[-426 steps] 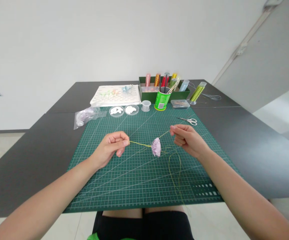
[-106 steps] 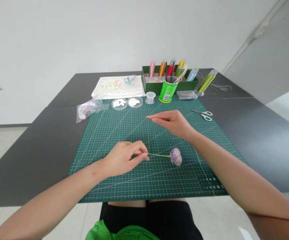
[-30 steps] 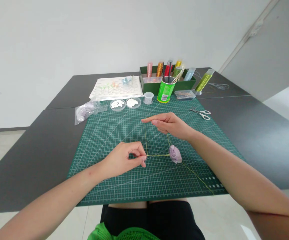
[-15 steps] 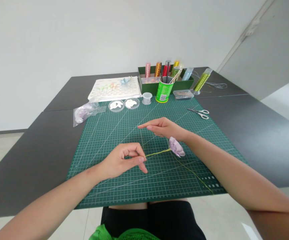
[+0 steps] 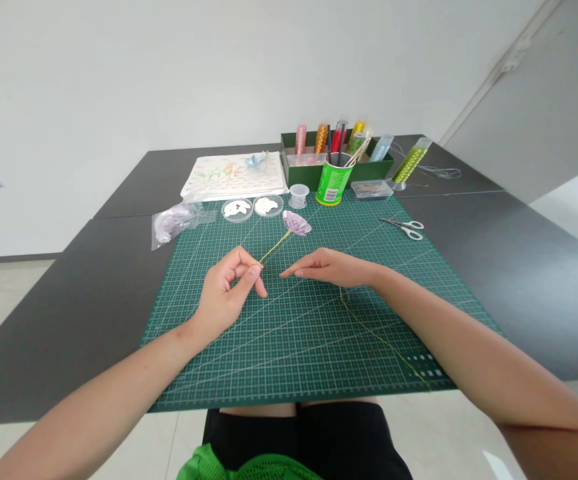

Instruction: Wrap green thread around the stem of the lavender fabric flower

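My left hand (image 5: 225,288) pinches the lower end of a thin green stem between thumb and fingertips. The stem slants up and to the right, topped by a pale purple fabric-like flower (image 5: 297,224). To its right, my right hand (image 5: 329,267) hovers over the mat, index finger stretched and thumb close beneath it, the other fingers curled and mostly hidden. A fine yellow-green thread (image 5: 383,341) emerges under this hand and trails toward the mat's front right edge. How the hidden fingers grip it cannot be made out.
On the green cutting mat (image 5: 269,360) lie scissors (image 5: 403,227), two dishes of white pieces (image 5: 253,208) and a small clear container (image 5: 299,196). Behind stand a green can (image 5: 333,181) and a box of thread spools (image 5: 313,175). A plastic bag (image 5: 173,223) lies left.
The flower has swung from pointing right to pointing up and away, as my left hand moved up and left. My right hand has dropped slightly nearer to me.
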Motion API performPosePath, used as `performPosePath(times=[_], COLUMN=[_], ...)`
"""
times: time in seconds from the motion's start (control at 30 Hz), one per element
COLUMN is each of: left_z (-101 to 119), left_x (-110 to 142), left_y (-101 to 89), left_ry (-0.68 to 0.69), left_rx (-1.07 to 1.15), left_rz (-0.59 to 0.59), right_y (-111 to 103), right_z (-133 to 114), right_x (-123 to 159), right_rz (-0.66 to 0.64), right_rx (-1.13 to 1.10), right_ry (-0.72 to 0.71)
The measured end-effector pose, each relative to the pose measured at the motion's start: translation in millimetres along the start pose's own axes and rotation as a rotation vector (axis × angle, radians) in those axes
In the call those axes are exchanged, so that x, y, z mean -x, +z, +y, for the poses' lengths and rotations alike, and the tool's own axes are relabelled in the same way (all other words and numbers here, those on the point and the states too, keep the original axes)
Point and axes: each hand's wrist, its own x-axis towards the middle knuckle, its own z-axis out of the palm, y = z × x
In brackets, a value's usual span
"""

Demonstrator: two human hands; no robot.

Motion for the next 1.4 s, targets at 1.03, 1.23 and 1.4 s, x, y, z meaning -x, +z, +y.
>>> performPosePath(times=[1.03, 1.23, 1.4], left_z=[-1, 3, 0], left_x=[-6, -6, -5], left_y=[0.9, 1.9, 5.4], left_ry=[-0.335, -0.304, -0.278], left_rx=[0.540, 0.496, 0.380], left_rz=[-0.066, -0.065, -0.069], right_y=[21, 24, 45], right_z=[-6, -2, -18], right_x=[-10, -14, -14], right_rz=[0.454, 0.776, 0.479], right_rx=[-0.709, -0.146, -0.186], right_ry=[0.260, 0.108, -0.141])
